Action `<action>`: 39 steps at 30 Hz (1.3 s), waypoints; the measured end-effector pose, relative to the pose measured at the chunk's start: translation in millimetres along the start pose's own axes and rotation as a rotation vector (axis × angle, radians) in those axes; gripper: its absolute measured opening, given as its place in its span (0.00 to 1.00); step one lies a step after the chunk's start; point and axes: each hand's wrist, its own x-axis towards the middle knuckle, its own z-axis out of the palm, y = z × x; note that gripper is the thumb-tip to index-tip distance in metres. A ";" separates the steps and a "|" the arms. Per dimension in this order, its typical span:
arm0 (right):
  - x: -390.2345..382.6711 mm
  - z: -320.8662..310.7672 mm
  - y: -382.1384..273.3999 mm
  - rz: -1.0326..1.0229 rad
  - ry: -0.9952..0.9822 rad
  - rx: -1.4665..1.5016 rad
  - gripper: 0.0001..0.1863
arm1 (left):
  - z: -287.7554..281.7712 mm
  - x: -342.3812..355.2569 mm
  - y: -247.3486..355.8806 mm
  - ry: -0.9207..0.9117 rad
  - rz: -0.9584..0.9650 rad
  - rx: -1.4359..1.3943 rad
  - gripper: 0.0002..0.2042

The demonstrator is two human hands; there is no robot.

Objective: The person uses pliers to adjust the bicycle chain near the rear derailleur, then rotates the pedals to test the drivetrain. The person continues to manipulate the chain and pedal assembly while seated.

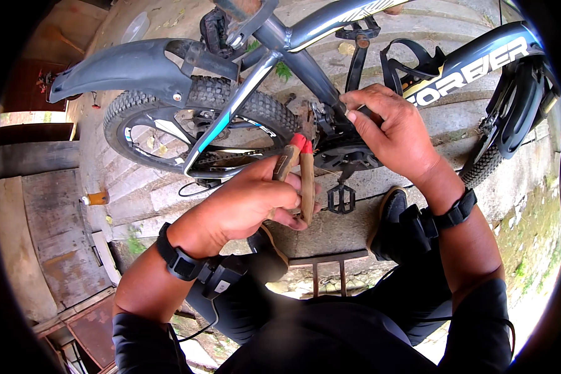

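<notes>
Pliers [308, 187] in the left hand [243, 202], right hand [393, 128] at the bicycle [311, 75].
In the head view, the left hand holds the pliers by their brown, red-ended handles, metal head pointing up beside the crankset [346, 156]; the right thumb and forefinger sit narrow at the base of the seat tube [321, 86], and whether anything is between them I cannot tell. The bicycle is on concrete paving [137, 218], rear wheel [255, 109] toward the paving's left edge, where an amber container [95, 199] lies.

Left grip [255, 198] curled, right grip [393, 129] higher
</notes>
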 end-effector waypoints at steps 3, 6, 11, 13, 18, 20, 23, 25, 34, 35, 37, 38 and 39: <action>1.9 1.4 2.1 -0.010 -0.002 0.020 0.12 | -4.0 -3.1 17.7 -0.005 -0.034 -0.022 0.38; 4.1 3.9 1.7 -0.021 0.018 0.050 0.11 | -3.0 -4.9 34.2 0.004 -0.075 0.034 0.36; 4.3 4.3 4.9 0.015 -0.006 0.044 0.13 | -6.5 -3.7 29.5 0.033 -0.091 -0.022 0.34; 4.0 6.9 5.2 0.020 0.008 0.015 0.16 | -4.2 -1.7 15.7 0.011 -0.057 -0.148 0.33; 5.9 14.5 -3.3 0.049 0.014 -0.092 0.29 | -0.1 1.1 10.9 0.011 -0.068 -0.253 0.27; 7.5 18.2 -1.8 0.070 -0.018 -0.104 0.33 | -2.1 1.7 9.2 -0.026 -0.051 -0.302 0.20; 7.9 25.3 9.0 0.065 -0.034 -0.110 0.37 | 1.6 2.5 8.7 -0.005 -0.040 -0.286 0.23; 8.3 27.8 13.8 0.054 -0.033 -0.111 0.39 | 3.5 3.4 5.2 0.024 -0.031 -0.265 0.26; 8.2 31.0 22.3 -0.003 0.010 -0.135 0.38 | 6.4 7.5 -5.0 0.046 -0.007 -0.207 0.30; 8.4 30.9 22.6 -0.005 0.008 -0.133 0.38 | 6.3 8.6 -7.2 0.047 0.001 -0.201 0.30; 8.5 31.0 22.9 -0.013 0.008 -0.132 0.38 | 6.0 11.2 -13.2 0.051 0.017 -0.189 0.31; 8.7 30.9 22.6 -0.020 0.011 -0.135 0.38 | 6.4 12.3 -14.8 0.042 0.035 -0.204 0.28; 8.8 31.0 22.5 -0.026 0.014 -0.137 0.38 | 6.4 13.3 -16.0 0.032 0.052 -0.218 0.26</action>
